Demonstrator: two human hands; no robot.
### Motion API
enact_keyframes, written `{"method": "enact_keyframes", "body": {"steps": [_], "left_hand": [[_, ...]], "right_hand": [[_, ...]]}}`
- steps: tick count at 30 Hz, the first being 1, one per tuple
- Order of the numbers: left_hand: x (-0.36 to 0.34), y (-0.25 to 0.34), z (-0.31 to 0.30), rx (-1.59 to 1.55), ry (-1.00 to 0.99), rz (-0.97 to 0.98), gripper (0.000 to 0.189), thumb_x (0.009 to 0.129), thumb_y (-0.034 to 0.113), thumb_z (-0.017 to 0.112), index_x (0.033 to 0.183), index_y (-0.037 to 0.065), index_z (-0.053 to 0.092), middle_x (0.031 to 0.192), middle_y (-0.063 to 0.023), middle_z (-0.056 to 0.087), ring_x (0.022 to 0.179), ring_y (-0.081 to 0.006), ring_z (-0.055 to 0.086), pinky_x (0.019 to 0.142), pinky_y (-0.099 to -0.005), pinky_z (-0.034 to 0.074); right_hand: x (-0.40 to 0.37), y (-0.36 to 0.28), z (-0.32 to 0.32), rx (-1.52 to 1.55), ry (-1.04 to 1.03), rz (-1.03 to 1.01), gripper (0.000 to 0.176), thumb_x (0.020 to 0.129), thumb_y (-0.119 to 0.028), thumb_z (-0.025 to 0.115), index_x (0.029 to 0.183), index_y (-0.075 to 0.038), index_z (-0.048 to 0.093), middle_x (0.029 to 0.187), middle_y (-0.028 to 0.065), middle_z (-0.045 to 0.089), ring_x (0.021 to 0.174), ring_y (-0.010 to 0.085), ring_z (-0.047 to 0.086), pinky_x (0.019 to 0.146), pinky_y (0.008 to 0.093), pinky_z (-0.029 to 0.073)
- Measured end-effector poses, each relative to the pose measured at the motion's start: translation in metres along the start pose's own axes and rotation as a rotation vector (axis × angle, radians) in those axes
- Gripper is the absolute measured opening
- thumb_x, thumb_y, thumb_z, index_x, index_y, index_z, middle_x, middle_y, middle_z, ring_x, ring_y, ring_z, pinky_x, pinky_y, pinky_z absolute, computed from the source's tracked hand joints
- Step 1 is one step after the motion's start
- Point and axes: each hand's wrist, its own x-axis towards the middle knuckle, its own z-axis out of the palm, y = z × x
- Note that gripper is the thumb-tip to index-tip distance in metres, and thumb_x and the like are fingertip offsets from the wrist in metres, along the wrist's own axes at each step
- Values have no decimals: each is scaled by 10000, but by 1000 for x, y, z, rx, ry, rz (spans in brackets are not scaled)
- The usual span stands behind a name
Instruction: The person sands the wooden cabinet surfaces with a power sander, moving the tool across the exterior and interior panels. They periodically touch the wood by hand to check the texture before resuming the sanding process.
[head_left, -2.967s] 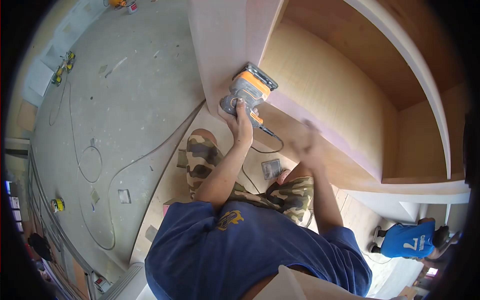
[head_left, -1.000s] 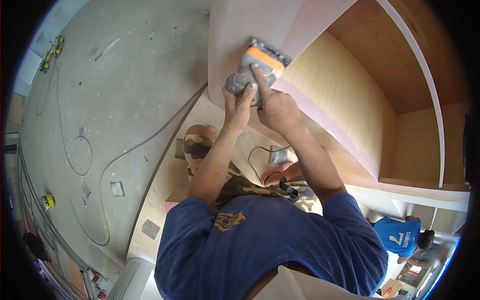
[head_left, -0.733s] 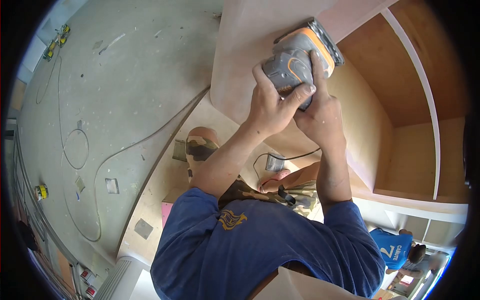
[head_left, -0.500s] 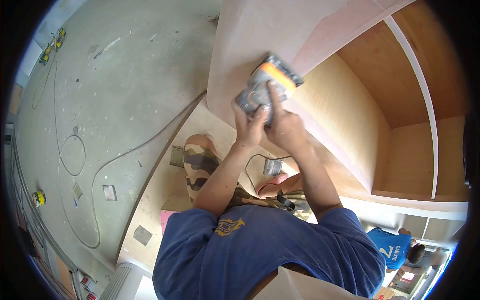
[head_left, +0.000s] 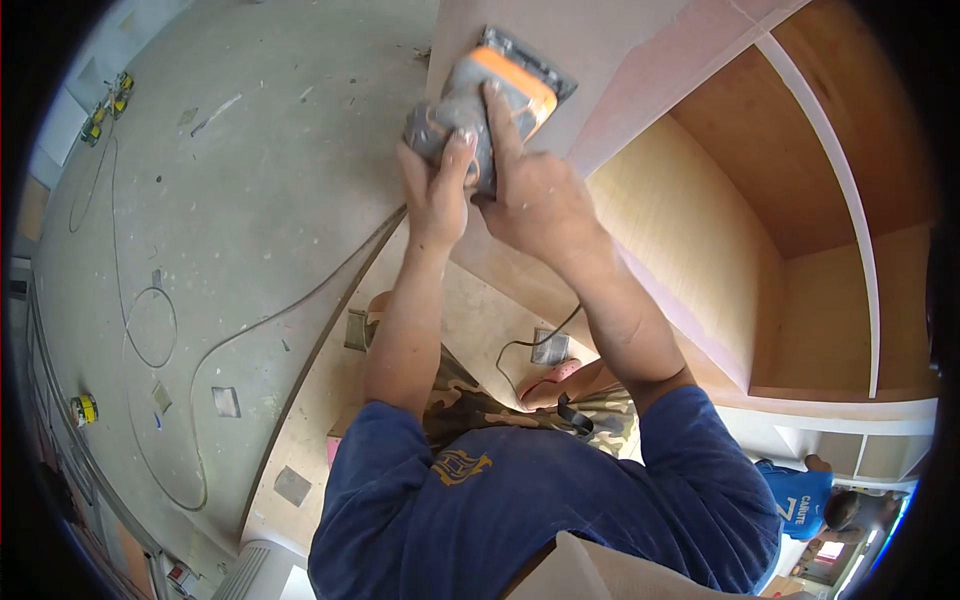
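Note:
Both hands grip a grey and orange electric sander (head_left: 470,105), whose dark pad lies against the pale pinkish side panel (head_left: 600,45) of a wooden cabinet. My left hand (head_left: 436,190) wraps the rear of the sander's body, with the thumb over its top. My right hand (head_left: 540,195) holds it from the other side, its index finger stretched along the top. A dark cord (head_left: 540,343) trails below my right forearm. Part of the sander's underside is hidden, and its edges look slightly blurred.
The cabinet's open compartment (head_left: 700,230) lies to the right. A board (head_left: 310,430) under my legs bears several sanding sheets. A cable (head_left: 270,318) runs across the grey floor (head_left: 270,200), where yellow tools (head_left: 105,110) lie far left. Another person in a blue shirt (head_left: 800,497) is at lower right.
Both hands and the sander have moved up and to the left over the panel. My arms are stretched further out, and my left knee is now mostly hidden behind my forearm.

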Motion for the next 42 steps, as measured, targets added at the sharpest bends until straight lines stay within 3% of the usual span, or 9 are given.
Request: {"method": "enact_keyframes", "body": {"steps": [5, 7, 12, 16, 25, 29, 32, 34, 42], "left_hand": [[16, 4, -10, 82, -104, 149, 491, 881, 256, 667, 1193, -27, 413, 1074, -116, 534, 799, -101, 529, 635, -238, 461], [3, -41, -50, 91, -201, -82, 512, 895, 279, 657, 1227, -15, 402, 1128, -122, 528, 912, -133, 542, 739, -267, 484], [-58, -136, -76, -171, 154, -191, 488, 934, 281, 598, 1284, 9, 392, 1214, -123, 498, 1068, -194, 524, 890, -313, 467], [-65, -118, -54, -178, 74, -184, 512, 943, 269, 587, 1316, -2, 364, 1239, -131, 482, 1089, -198, 516, 909, -329, 462], [-23, 22, 53, 151, -249, 166, 634, 917, 295, 640, 1249, -89, 261, 1200, -219, 465, 1043, -196, 539, 856, -332, 488], [-40, 7, 43, 117, -263, 63, 591, 917, 217, 631, 1264, -74, 253, 1184, -193, 472, 998, -188, 543, 830, -327, 491], [-74, -73, 15, 84, -177, 141, 581, 923, 210, 603, 1283, -71, 244, 1191, -187, 461, 1006, -198, 535, 831, -324, 488], [-100, -99, 12, 103, -9, 170, 460, 934, 286, 564, 1220, -17, 371, 1190, -133, 490, 1037, -182, 507, 863, -311, 451], [-72, -35, 49, 138, -201, 187, 468, 960, 241, 543, 1249, -46, 313, 1195, -158, 490, 1010, -191, 525, 835, -313, 472]], "right_hand": [[8, 2, 10, 74, 107, -14, 1007, 711, -75, 698, 1508, -24, 85, 675, 262, 631, 648, 458, 635, 614, 518, 516], [3, 13, 43, 32, 88, -29, 994, 733, -111, 681, 1517, -38, 73, 637, 246, 624, 609, 452, 632, 597, 525, 518], [-27, 42, 125, -14, -208, 70, 993, 746, -162, 679, 1527, -63, 74, 707, 243, 649, 652, 427, 653, 632, 508, 532], [-36, 38, 81, -11, -279, 69, 1019, 739, -154, 695, 1528, -67, 56, 742, 249, 655, 690, 431, 654, 647, 495, 534], [-42, 26, -51, 116, 200, -60, 1035, 708, -120, 738, 1509, -10, 92, 688, 228, 645, 659, 431, 644, 627, 492, 526], [-51, 43, -20, 117, 218, -59, 1033, 689, -104, 720, 1513, -24, 103, 658, 215, 639, 605, 417, 638, 573, 493, 522], [-73, 61, 32, -3, 122, -19, 1010, 690, -109, 698, 1518, -43, 124, 649, 191, 639, 594, 381, 647, 562, 479, 528], [-90, 72, 50, -21, 59, -19, 997, 690, -109, 688, 1519, -48, 138, 639, 178, 636, 586, 367, 649, 554, 469, 530], [-81, 62, -11, 25, 147, -49, 1010, 679, -103, 688, 1522, -41, 135, 657, 167, 644, 583, 377, 643, 555, 451, 530]]}}
